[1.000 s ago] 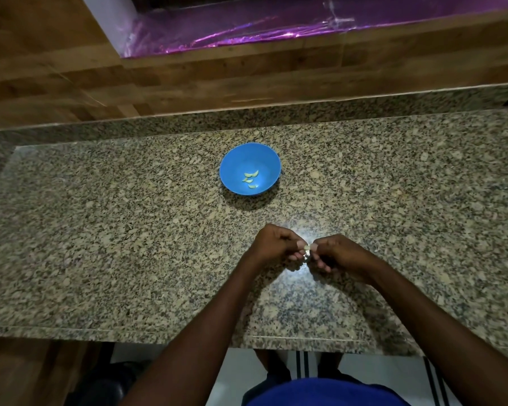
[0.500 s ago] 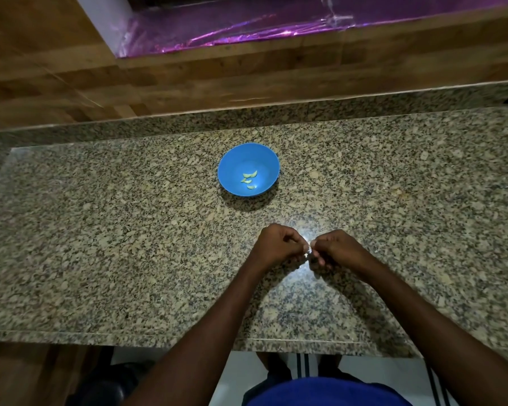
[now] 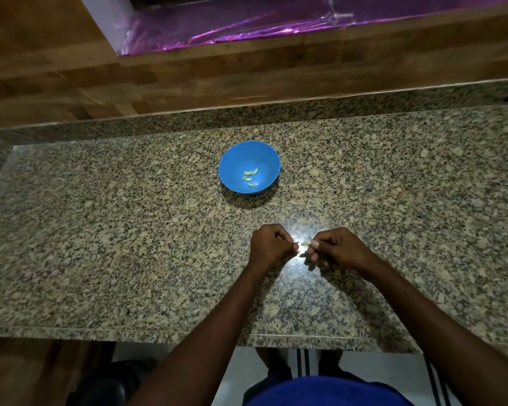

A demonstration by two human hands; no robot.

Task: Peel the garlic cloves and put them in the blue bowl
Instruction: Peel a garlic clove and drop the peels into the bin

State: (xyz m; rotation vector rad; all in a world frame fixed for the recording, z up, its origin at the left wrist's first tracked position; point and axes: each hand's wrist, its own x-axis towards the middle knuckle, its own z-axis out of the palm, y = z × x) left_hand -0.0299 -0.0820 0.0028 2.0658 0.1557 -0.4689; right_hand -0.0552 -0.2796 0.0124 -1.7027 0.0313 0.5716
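Note:
A blue bowl [image 3: 261, 155] stands on the speckled granite counter [image 3: 100, 230], holding three pale peeled garlic cloves [image 3: 250, 177]. Nearer to me, my left hand [image 3: 272, 246] and my right hand [image 3: 339, 249] hover just above the counter, fingertips almost touching. A small pale garlic clove [image 3: 305, 244] shows between them, pinched at my right thumb and forefinger. My left hand's fingers are curled, with a pale scrap at their tips; whether it is skin or clove is too small to tell.
The counter's front edge [image 3: 188, 336] runs just below my forearms. A raised granite ledge and a wooden wall [image 3: 188, 74] close off the back. A purple foil sheet [image 3: 247, 30] lies on the shelf above.
My hands have drawn slightly apart, and the clove now shows between the fingertips. The bowl has not moved.

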